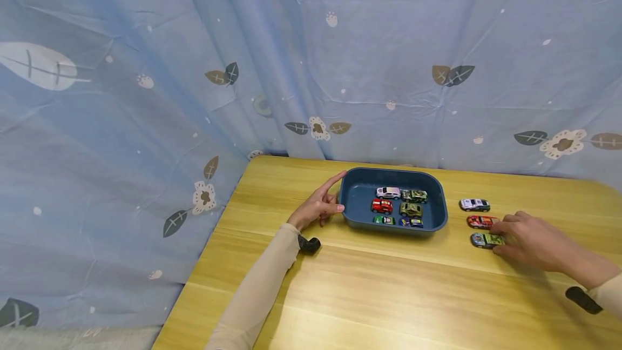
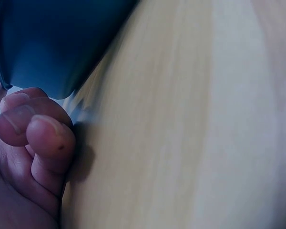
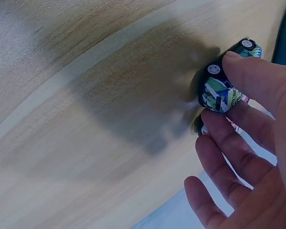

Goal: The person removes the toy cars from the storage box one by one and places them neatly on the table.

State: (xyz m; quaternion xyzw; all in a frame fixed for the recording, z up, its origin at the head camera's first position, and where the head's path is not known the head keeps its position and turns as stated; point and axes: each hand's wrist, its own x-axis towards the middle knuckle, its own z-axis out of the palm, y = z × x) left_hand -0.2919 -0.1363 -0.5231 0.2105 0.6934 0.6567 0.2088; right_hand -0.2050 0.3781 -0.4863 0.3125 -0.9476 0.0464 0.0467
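- Head view: left hand rests against the blue tray, index finger straight; right hand pinches the yellow-green toy car on the table
- Left wrist: lower fingers curled, holding nothing
- Right wrist: thumb and finger grip the car

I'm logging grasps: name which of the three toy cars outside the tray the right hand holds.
The yellow-green toy car, nearest of the three; right hand pinches it.

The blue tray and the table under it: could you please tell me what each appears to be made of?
The blue tray looks like moulded plastic: uniform matte colour, rounded corners, smooth thick rim. The table appears to be light wood or wood-look laminate: yellowish grain lines with a soft sheen; which of the two cannot be told.
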